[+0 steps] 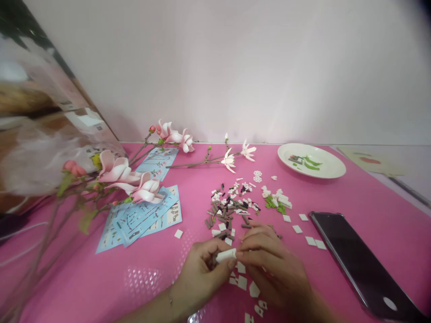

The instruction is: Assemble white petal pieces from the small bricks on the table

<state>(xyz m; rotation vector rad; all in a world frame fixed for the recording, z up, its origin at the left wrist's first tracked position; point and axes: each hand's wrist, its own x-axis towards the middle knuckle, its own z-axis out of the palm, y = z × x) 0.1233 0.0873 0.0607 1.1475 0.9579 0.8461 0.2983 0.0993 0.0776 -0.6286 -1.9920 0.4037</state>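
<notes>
My left hand (202, 271) is closed, holding a small white building-block piece (225, 255) between thumb and fingers. Against the right end of that piece, the fingertips of my right hand (274, 262) are pinched together; anything smaller between them is hidden. Just beyond both hands lies a loose pile of brown, white and black building bricks (230, 208). White flat tiles (242, 282) lie beneath and between the hands, partly covered by my right hand.
Brick-built magnolia branches (144, 184) and blue instruction sheets (151, 224) lie left. A white-flowered branch (198, 162) lies behind the pile. A white plate (328, 168) holds green pieces. A dark phone (363, 264) lies right. White and green pieces (276, 200) sit near it.
</notes>
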